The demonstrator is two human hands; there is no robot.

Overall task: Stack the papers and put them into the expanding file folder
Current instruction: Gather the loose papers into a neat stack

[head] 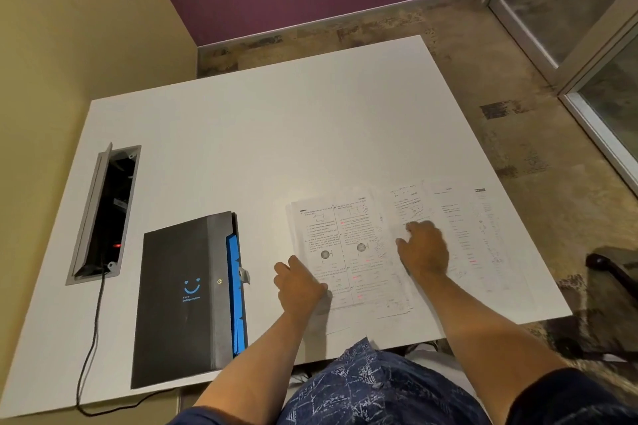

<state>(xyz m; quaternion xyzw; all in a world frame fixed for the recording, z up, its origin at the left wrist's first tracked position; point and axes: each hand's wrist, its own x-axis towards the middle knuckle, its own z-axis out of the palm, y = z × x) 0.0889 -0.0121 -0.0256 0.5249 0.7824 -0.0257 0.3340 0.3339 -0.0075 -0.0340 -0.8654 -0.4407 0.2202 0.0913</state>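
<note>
Printed papers (pixel 352 252) lie spread on the white table (pixel 262 134) in front of me, overlapping, with more sheets (pixel 483 235) fanned out to the right. My left hand (pixel 298 283) rests on the lower left edge of the nearest sheet, fingers curled at its border. My right hand (pixel 423 250) lies flat on the middle sheets, fingers spread. The black expanding file folder (pixel 183 297) with blue inner tabs and a smiley print lies closed, flat on the table to the left of the papers.
A grey cable box (pixel 103 214) is set into the table at the left, lid raised, with a black cord (pixel 91 338) running off the front edge. A dark chair armrest (pixel 607 266) shows at the right. Glass doors stand at the far right.
</note>
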